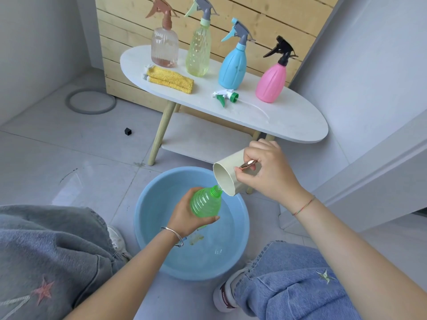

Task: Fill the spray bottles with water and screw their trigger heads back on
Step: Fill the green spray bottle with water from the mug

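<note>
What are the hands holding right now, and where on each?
Left hand grips the green bottle round its body; right hand pinches the cream cup by its handle.

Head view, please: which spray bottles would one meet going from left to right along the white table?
Clear bottle with brown trigger head → pale yellow-green bottle → blue bottle → pink bottle.

Five spray bottles [232, 70] (one headless), one trigger head [225, 97], one cup [228, 162], one basin [147, 204], one cloth [169, 79].
</note>
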The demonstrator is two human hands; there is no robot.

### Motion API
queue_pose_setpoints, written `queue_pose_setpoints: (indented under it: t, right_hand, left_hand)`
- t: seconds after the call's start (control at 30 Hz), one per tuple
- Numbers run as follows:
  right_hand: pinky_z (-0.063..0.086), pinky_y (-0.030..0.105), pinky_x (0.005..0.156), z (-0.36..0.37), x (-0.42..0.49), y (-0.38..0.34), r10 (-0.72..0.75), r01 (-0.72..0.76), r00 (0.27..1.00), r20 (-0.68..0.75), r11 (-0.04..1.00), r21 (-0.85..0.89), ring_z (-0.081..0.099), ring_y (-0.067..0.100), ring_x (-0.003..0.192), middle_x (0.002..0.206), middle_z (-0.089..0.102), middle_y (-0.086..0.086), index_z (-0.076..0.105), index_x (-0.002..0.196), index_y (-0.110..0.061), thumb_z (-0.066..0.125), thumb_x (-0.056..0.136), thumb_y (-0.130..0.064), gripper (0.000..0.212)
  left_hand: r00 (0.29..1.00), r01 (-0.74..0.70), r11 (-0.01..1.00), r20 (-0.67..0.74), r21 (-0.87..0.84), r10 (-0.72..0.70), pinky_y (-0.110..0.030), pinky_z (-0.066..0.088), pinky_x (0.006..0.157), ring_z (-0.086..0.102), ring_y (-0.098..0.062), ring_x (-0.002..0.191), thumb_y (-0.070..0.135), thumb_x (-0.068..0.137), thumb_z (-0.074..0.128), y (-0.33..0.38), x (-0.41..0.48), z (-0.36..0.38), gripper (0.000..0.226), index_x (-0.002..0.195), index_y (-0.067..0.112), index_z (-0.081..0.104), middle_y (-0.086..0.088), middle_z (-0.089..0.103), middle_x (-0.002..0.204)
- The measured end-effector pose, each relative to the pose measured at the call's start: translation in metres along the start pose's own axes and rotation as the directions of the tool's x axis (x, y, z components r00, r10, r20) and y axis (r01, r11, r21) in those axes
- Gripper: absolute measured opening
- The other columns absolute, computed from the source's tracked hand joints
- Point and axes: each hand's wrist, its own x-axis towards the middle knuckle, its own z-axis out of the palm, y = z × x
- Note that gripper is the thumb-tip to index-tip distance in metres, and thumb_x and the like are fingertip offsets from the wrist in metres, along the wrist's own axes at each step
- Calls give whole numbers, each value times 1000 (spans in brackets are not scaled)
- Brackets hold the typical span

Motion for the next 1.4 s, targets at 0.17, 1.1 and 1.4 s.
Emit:
queue_pose_setpoints:
  t: [0.17, 1.1, 1.4]
  right_hand:
    - [22, 24, 68, 4, -1, 0, -24, 24, 999, 23, 1000, -8, 28, 11, 63, 60, 30, -10, 32, 60, -23, 64, 68, -27, 33]
    - [26, 32, 69, 193, -118, 52, 605, -651, 538, 587, 741, -167, 39, 25, 70, 58, 34, -3, 28, 56, -19, 54, 90, -32, 45]
    - [31, 32, 81, 216, -140, 52, 521, -520, 504, 689, 820, -239, 51, 25, 96, 81, 44, -2, 29, 60, -24, 47, 95, -38, 42]
  left_hand:
    - [1000, 5, 1000, 1, -23, -5, 0, 38, 74, 55, 12, 94, 26, 58, 92, -2, 1, 1, 67, 112, 30, 53, 16, 63, 105]
    - [955, 135, 987, -256, -82, -152, -4, 44, 73, 59, 14, 84, 16, 60, 91, -46, 18, -40, 68, 116, 23, 52, 15, 63, 100]
    - [948, 141, 987, -278, -74, -157, 0, 42, 71, 56, 18, 84, 15, 62, 90, -50, 21, -43, 72, 122, 17, 52, 10, 61, 105]
